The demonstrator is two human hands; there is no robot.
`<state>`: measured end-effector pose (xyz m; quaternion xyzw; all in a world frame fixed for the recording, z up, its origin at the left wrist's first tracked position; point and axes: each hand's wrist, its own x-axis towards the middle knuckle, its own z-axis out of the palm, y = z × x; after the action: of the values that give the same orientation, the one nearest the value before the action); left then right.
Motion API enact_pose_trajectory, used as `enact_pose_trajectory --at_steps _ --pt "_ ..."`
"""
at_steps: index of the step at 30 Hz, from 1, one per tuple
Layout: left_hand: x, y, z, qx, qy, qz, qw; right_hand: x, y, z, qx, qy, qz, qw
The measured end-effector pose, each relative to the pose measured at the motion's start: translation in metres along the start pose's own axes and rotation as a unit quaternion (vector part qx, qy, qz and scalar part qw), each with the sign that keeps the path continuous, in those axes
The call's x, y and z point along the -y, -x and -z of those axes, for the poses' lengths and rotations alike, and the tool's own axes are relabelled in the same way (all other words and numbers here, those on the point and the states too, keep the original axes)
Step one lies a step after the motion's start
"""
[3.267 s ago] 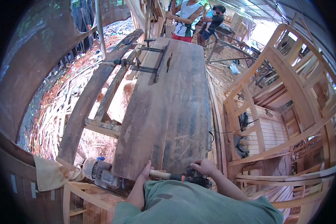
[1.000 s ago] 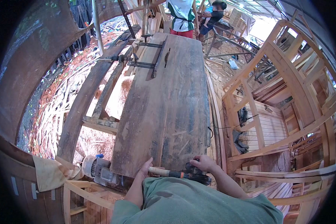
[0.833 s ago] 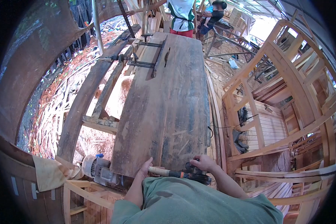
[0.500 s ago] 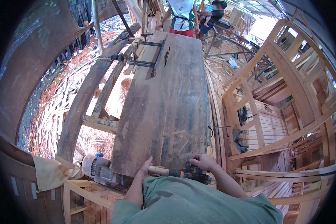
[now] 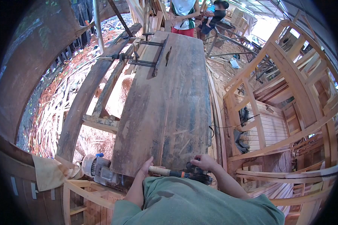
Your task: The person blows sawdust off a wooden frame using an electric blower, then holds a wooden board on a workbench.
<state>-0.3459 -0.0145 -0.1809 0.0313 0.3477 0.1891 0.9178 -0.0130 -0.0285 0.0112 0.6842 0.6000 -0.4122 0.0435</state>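
At the near end of the long wooden table [image 5: 184,93], a dark power tool [image 5: 193,177] with an orange band lies across the front edge. Its left end is a tan, wrapped-looking cylinder [image 5: 159,171]. My right hand [image 5: 203,162] is closed over a black knob-like part of this tool; its exact kind is unclear. My left hand [image 5: 145,167] rests at the table's front edge beside the tan end, fingers reaching forward and partly hidden. Further up the table, a toothed saw blade [image 5: 168,56] protrudes through a slot, beside a dark fence bar [image 5: 160,56] held by clamps.
A motor [image 5: 99,168] sits below the left front corner. Wooden chair-like frames [image 5: 251,112] crowd the right side. Wood offcuts [image 5: 60,105] and sawdust cover the ground at left. One person [image 5: 184,17] stands at the far end; another person [image 5: 212,18] is behind, holding a child.
The person at the far end has brought their hands together in front of the waist. My hands and the tool look unmoved.
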Motion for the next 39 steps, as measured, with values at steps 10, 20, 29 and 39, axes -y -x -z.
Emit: enact_pose_trajectory --at_steps 10,20,29,39 --pt "-0.003 0.009 -0.015 -0.083 0.031 0.024 0.996 0.007 0.005 0.003 -0.010 0.005 -0.009 1.000" --pt "-0.004 0.008 -0.016 -0.086 0.024 0.030 0.996 0.007 0.005 0.003 -0.010 0.005 -0.015 1.000" --pt "-0.001 0.002 -0.005 -0.031 0.021 0.012 0.999 0.010 0.007 0.006 -0.005 0.001 -0.012 1.000" --pt "-0.005 0.012 -0.017 -0.019 -0.003 0.006 1.000 0.006 0.005 0.002 -0.015 0.005 -0.016 1.000"
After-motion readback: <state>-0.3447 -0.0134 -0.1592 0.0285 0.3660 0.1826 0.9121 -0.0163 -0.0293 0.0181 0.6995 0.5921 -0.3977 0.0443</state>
